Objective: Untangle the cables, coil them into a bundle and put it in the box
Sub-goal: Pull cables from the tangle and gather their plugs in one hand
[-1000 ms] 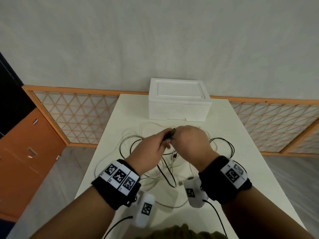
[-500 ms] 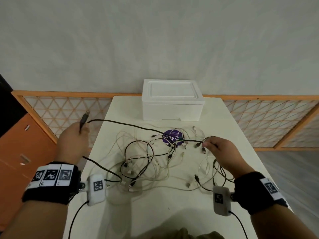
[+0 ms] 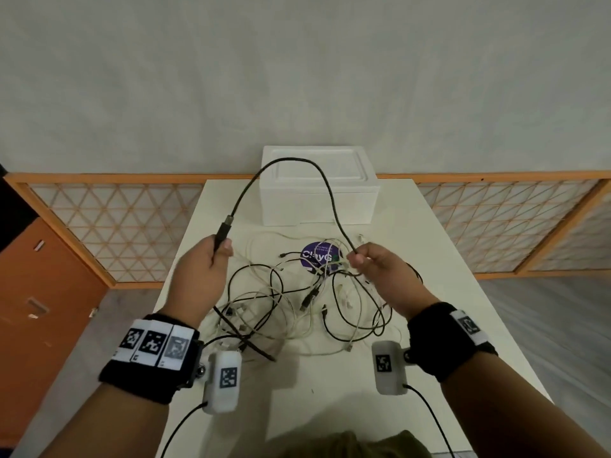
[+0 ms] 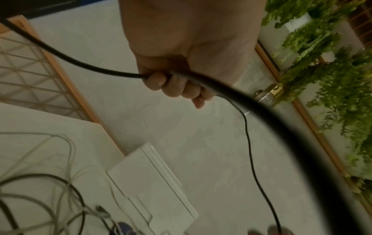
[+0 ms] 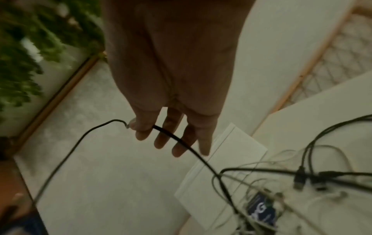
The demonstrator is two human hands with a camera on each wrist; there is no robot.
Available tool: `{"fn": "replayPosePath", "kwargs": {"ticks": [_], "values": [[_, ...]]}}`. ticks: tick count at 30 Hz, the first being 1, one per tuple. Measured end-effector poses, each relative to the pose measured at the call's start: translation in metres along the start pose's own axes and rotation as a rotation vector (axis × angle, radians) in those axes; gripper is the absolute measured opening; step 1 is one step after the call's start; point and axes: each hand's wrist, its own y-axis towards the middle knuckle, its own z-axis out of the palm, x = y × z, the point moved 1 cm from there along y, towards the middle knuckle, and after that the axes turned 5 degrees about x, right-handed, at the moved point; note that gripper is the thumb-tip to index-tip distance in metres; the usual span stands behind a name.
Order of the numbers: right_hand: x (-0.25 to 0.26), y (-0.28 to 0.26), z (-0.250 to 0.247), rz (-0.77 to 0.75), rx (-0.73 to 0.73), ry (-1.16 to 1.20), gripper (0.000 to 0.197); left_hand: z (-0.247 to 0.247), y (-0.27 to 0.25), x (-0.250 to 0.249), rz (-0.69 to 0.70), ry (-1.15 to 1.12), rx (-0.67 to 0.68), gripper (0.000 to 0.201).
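Observation:
One black cable (image 3: 291, 160) arches up in front of the closed white foam box (image 3: 317, 193). My left hand (image 3: 222, 253) grips its plug end, fingers curled round it (image 4: 177, 84). My right hand (image 3: 358, 259) pinches the same cable further along between thumb and forefinger (image 5: 141, 127), the other fingers loosely extended. From there the black cable (image 5: 181, 141) runs down into the tangle of black and white cables (image 3: 297, 302) lying on the white table (image 3: 330, 391) between my wrists. The foam box (image 4: 153, 182) stands behind the tangle (image 5: 302, 178).
A round purple sticker (image 3: 319, 257) lies under the tangle's far side. A wooden lattice rail (image 3: 115, 226) runs behind the table and an orange cabinet (image 3: 39, 292) stands at the left. Green foliage (image 4: 332, 63) hangs on the wall.
My left hand swung in from far out left to above the table. The black cable, stretched flat before, now bows up in a loop between both hands. My right hand rose a little.

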Motion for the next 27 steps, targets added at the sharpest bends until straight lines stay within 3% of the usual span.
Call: {"fn": "replayPosePath", "kwargs": {"ticks": [4,8,11,16,20,23,27], "values": [[0.022,0.007,0.008,-0.081,0.065,0.399,0.017,0.041,0.002,-0.034,0.003,-0.127,0.237,0.008],[0.05,0.014,0.0,-0.181,0.12,0.397,0.02,0.108,0.009,-0.061,0.017,-0.174,0.561,0.011],[0.063,0.015,-0.024,-0.248,0.029,0.407,0.021,0.148,0.019,-0.046,0.003,0.04,0.694,0.017],[0.054,0.014,-0.09,-0.352,-0.276,0.38,0.023,0.145,0.032,-0.012,-0.195,0.123,0.605,0.044],[0.037,0.005,-0.137,-0.37,-0.577,0.116,0.02,0.131,0.041,0.004,-0.191,0.244,0.534,0.024],[0.008,0.001,-0.176,-0.201,-0.711,-0.219,0.016,0.116,0.039,0.011,-0.244,0.123,0.453,0.025],[-0.04,-0.014,-0.212,0.08,-0.803,-0.729,0.035,0.097,0.025,0.01,-0.284,-0.161,0.366,0.026]]}}
